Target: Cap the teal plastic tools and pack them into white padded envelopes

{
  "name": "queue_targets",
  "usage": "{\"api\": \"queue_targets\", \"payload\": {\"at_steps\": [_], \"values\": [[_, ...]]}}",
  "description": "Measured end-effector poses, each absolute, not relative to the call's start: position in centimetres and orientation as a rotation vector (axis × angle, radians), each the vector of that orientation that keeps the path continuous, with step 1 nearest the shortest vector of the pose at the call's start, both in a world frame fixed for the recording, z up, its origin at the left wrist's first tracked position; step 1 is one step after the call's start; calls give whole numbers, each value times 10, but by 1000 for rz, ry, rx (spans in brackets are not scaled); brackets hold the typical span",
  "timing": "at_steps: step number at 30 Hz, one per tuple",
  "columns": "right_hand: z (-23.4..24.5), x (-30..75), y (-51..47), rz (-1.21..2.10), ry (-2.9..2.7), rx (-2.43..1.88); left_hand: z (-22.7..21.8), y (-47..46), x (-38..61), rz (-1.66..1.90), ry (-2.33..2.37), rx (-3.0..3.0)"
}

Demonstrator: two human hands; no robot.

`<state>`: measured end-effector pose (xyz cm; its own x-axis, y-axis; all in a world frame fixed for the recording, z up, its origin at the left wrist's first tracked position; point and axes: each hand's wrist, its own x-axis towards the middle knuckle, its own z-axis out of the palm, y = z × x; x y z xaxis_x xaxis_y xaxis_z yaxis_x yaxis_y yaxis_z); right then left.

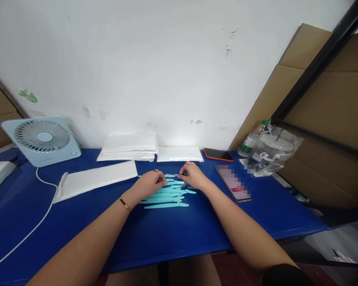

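Several slim teal eyebrow razors (166, 205) lie in a loose, mostly parallel pile on the blue table (167, 234). Above the pile's left side is my left hand (152, 182), its thumb and fingers pinched together on a razor (170, 175) at the far edge. My right hand (192, 174) faces it from the right, fingertips closed at a small clear blade cover near that razor's tip. The fingers partly hide both pieces. More greyish clear bits lie under my right hand.
A white padded mailer (97, 180) lies at left, with a stack of mailers (129, 147) against the wall. A light-blue fan (43, 139) trails a white cable. Two phones (218, 154), a bottle (253, 139) and a bagged cup (271, 153) are at right.
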<state>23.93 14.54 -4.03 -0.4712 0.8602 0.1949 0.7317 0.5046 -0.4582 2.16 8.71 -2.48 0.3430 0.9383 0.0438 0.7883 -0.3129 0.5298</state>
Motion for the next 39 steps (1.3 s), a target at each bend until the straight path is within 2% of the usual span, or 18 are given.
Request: {"api": "queue_targets", "payload": {"at_steps": [8, 15, 21, 28, 35, 39], "values": [[-40, 242, 144, 361, -2363, -1230, -13, 90, 1, 528, 1709, 2066], [-31, 243, 135, 144, -2365, -1138, -16, 94, -5, 498, 1710, 2002], [-25, 235, 127, 85, -2394, -1062, -14, 94, -1, 509, 1680, 1987], [-23, 229, 122, 170, -2439, -898, -11, 91, 5, 492, 1547, 1975], [-23, 243, 133, 282, -2479, -917, -9, 87, 9, 570, 1673, 2239], [-18, 261, 134, 399, -2608, -912, -7, 80, 12, 412, 1481, 2374]]}}
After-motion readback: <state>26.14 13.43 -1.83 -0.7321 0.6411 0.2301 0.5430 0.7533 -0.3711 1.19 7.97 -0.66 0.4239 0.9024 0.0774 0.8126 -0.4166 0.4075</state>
